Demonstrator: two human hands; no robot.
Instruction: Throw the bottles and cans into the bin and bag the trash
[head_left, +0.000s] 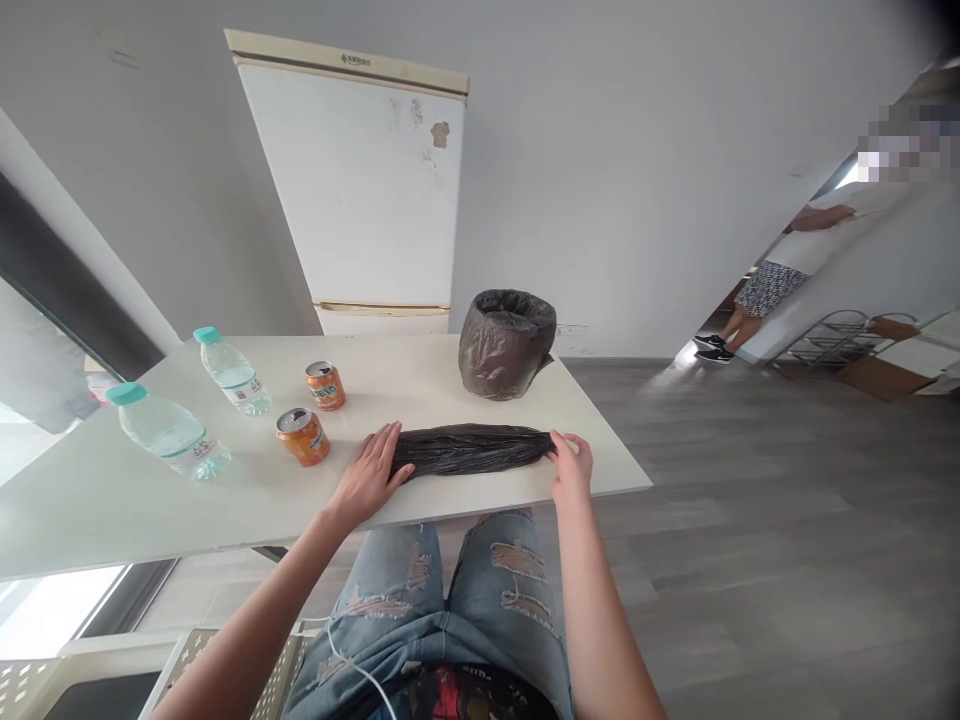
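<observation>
A black plastic bag (472,450), gathered into a long narrow strip, lies across the white table (255,520) near its front edge. My left hand (371,470) rests on the strip's left end, fingers stretched out and thumb apart. At the other end, my right hand (571,462) pinches the bag's tip between thumb and fingers. Just behind the strip stands a small bin (501,350) covered with a dark plastic bag. Two orange drink cans, a nearer one (303,437) and a farther one (325,387), stand left of my left hand with tops facing up.
Two clear bottles with green caps, one nearer (169,432) and one farther (231,372), stand at the table's left. Behind the table is a white fridge (360,180). A person (780,270) stands far right by a wire rack (825,345). A white cable (352,668) crosses my lap.
</observation>
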